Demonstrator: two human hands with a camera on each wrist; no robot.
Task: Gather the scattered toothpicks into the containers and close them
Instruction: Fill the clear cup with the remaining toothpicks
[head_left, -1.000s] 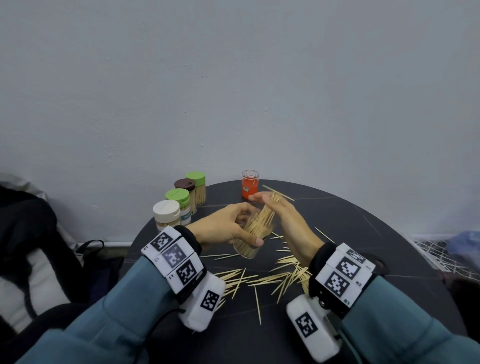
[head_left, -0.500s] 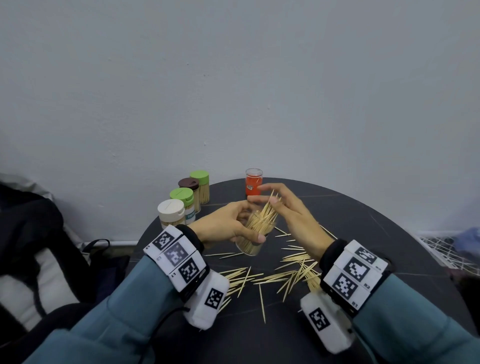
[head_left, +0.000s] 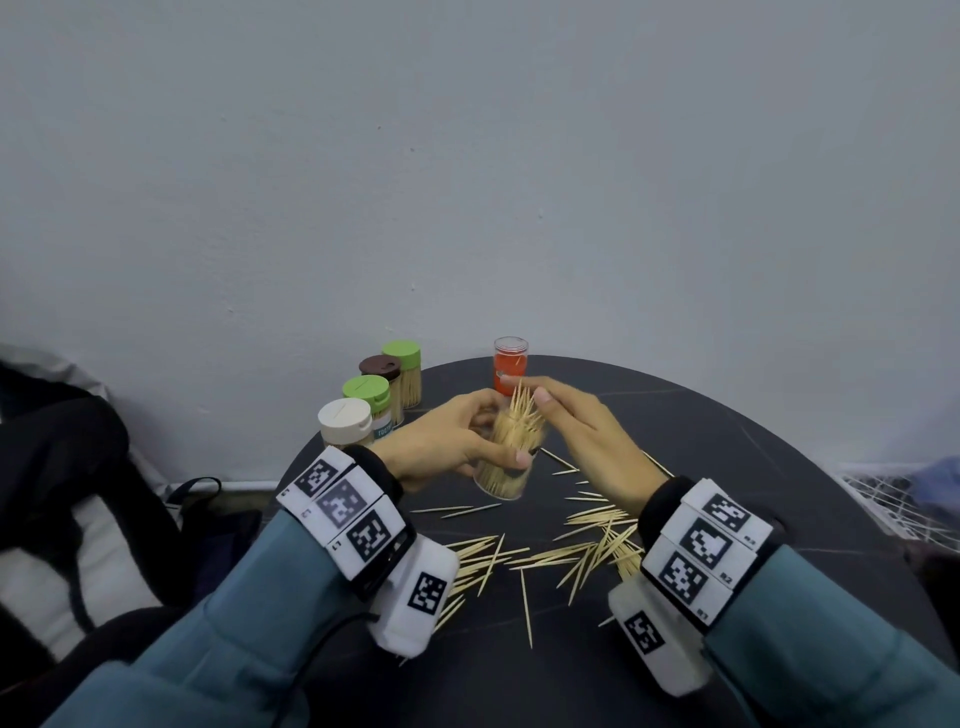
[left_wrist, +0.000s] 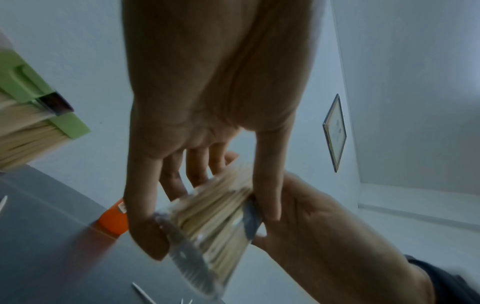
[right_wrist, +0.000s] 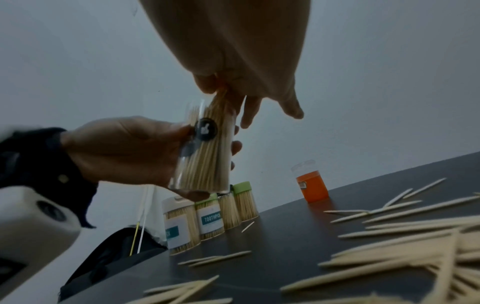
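A clear jar (head_left: 503, 462), nearly full of toothpicks, is held tilted just above the dark round table (head_left: 727, 441). The left hand (head_left: 447, 441) is wrapped around the jar's side, thumb across its front. The right hand (head_left: 582, 431) is at the jar's mouth, fingertips pinching a bundle (right_wrist: 219, 102) whose tips still stick out above the rim.

In front of the jar, nearer the person, many loose toothpicks (head_left: 571, 551) lie scattered on the table. Behind the jar stands an orange lid (head_left: 510, 364). To the jar's left, four capped jars (head_left: 374, 400) stand in a row.

Likely risks: the jar looks crowded, so pushing the bundle in could jam it, snap sticks, or splay some over the rim. With the jar tilted, a slackened grip could spill its contents back onto the table. Protruding tips would stop the lid from seating.
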